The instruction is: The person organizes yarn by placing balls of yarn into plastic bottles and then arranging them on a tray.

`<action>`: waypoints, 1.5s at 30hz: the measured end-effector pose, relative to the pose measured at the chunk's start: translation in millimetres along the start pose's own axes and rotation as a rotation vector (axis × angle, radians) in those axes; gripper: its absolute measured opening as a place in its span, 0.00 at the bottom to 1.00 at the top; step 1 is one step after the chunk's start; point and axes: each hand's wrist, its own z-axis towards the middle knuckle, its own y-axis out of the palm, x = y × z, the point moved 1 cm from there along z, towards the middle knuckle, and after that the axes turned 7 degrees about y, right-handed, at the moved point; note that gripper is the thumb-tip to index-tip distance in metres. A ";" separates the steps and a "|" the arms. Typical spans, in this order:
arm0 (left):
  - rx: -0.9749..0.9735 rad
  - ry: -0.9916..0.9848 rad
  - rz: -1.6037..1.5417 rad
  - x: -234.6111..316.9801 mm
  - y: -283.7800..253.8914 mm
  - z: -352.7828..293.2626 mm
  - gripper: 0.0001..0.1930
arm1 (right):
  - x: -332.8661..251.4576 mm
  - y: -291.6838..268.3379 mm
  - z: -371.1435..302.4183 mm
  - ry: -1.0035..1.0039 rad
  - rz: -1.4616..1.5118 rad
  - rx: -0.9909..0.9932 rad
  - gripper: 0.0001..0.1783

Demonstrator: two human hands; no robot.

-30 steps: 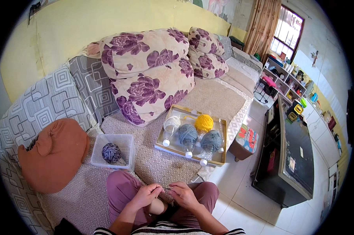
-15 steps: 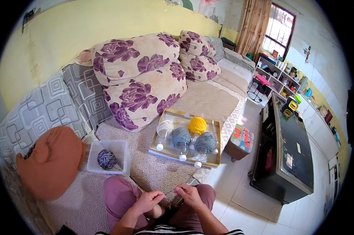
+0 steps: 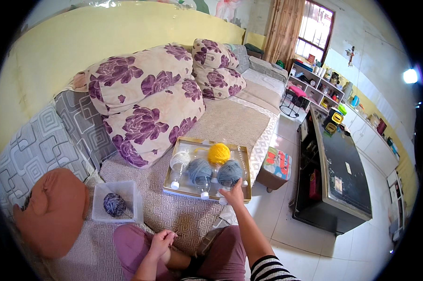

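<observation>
My right hand (image 3: pixel 233 193) reaches into the shallow cardboard tray (image 3: pixel 171 183), its fingers around the neck end of a clear plastic bottle. A grey-blue yarn ball (image 3: pixel 230 173) sits at that bottle's far end; part of the bottle is hidden by the hand. Beside it lies another white-capped bottle (image 3: pixel 205 188) with a grey-blue yarn ball (image 3: pixel 200 170). A yellow yarn ball (image 3: pixel 218 153) and a white yarn ball (image 3: pixel 179 160) are also on bottles in the tray. Over my lap, my left hand (image 3: pixel 163 243) is closed; whatever its fingers hold, if anything, is hidden.
On the sofa at left stands a translucent plastic box (image 3: pixel 137 206) with a dark variegated yarn ball (image 3: pixel 114 204), next to a brown cushion (image 3: pixel 57 213). Flowered cushions (image 3: pixel 146 122) lean behind. Right of the tray are a padded stool (image 3: pixel 274 168) and a black low table (image 3: pixel 340 175).
My right hand has gone from above my lap forward to the bottle at the tray's near right. My left hand stays over my lap. The whole view has shifted slightly.
</observation>
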 end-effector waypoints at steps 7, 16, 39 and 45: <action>-0.016 -0.009 0.006 -2.5 2.7 4.4 0.08 | 40.5 30.1 49.0 0.063 0.641 -0.055 0.53; 0.011 -0.041 0.004 -4.8 5.6 6.3 0.07 | 41.5 0.6 96.3 0.008 0.078 -0.084 0.35; -0.008 -0.037 0.166 -10.6 7.4 7.4 0.07 | 24.0 -35.9 50.9 0.278 0.992 -0.396 0.22; -0.054 0.009 0.223 11.0 11.3 8.0 0.07 | 23.0 -52.3 -69.3 0.187 1.043 -0.806 0.41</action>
